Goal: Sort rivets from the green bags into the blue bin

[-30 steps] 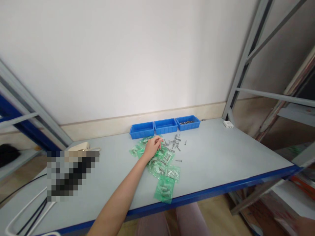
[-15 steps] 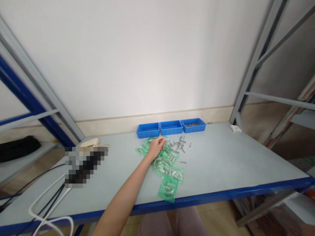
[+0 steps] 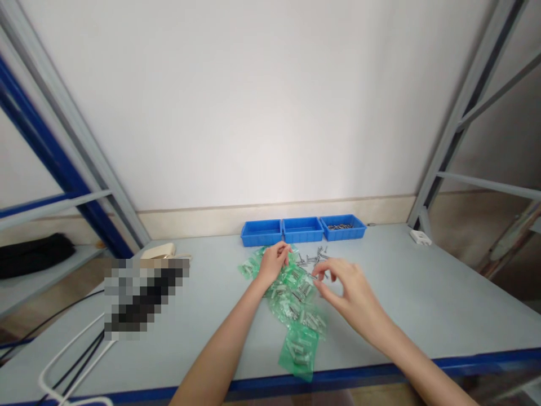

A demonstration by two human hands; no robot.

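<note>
My left hand (image 3: 274, 260) rests over the green plastic bags (image 3: 299, 347), its fingers curled closed; whatever lies inside them is hidden. To the right, my right hand (image 3: 344, 285) has thumb and forefinger brought together on a small metal screw (image 3: 311, 276), just above the bags' right edge. Several of these clear-green bags overlap in a trail toward the table's front, with metal pieces showing through. Loose screws (image 3: 315, 258) lie scattered between my two hands, behind the right fingertips.
Three blue bins stand against the wall: a left bin (image 3: 262, 232), a middle bin (image 3: 302, 229) and a right bin (image 3: 343, 227) with metal parts inside. A white adapter (image 3: 420, 237) sits at the far right. White cables (image 3: 59, 349) cross the table's left side.
My right hand has come into view from the lower right and closed on a screw near the bags. The left hand stays over the bags. The view has shifted slightly.
</note>
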